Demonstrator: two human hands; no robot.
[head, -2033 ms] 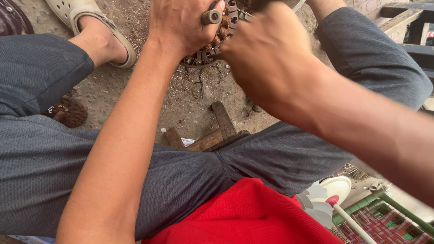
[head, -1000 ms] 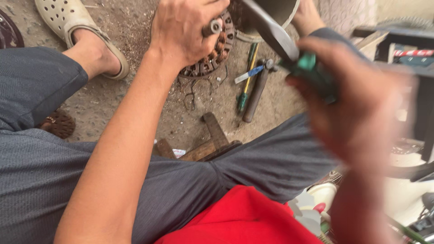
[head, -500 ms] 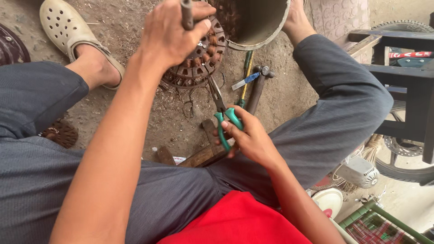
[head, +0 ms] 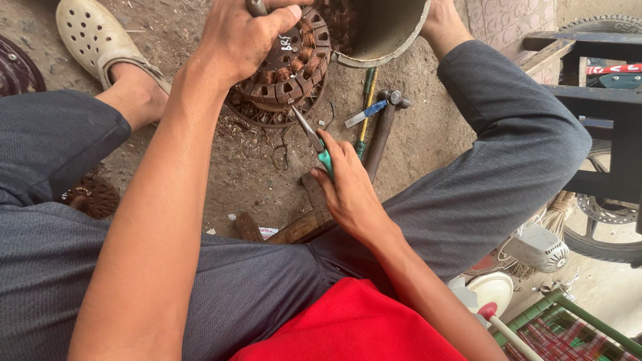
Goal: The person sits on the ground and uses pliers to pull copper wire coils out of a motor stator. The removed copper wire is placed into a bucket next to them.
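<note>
Between 2 bent knees in grey trousers, on dusty bare ground, a round motor stator (head: 284,73) is seen from above. Its slotted metal core is rust-brown, ringed with dull copper windings, and a short white handwritten mark sits on its upper face near the rim. The left hand (head: 244,33) is pressed on top of the stator, fingers curled tight around a grey metal shaft (head: 256,7) that rises from its centre.

Pliers (head: 315,144) with teal handles are gripped by the right hand (head: 348,190), whose fingers are closed around the handles. Their long axis runs diagonally, the thin metal nose pointing up and to the left, its tip just at the stator's lower edge. Whether the nose itself is parted cannot be told.

Just right of the pliers, a hammer (head: 382,130) with a dark wooden handle lies near upright, beside a green-handled screwdriver (head: 364,110) and a small blue-handled tool (head: 364,113) lying across it. A wide grey metal housing (head: 381,33), hollow and curved, stands at the top, touching the stator. Rough wooden blocks (head: 294,224) lie under the right wrist. A cream perforated clog (head: 93,37) is worn on the left foot. A small white printed scrap (head: 267,232) lies by the blocks.
</note>
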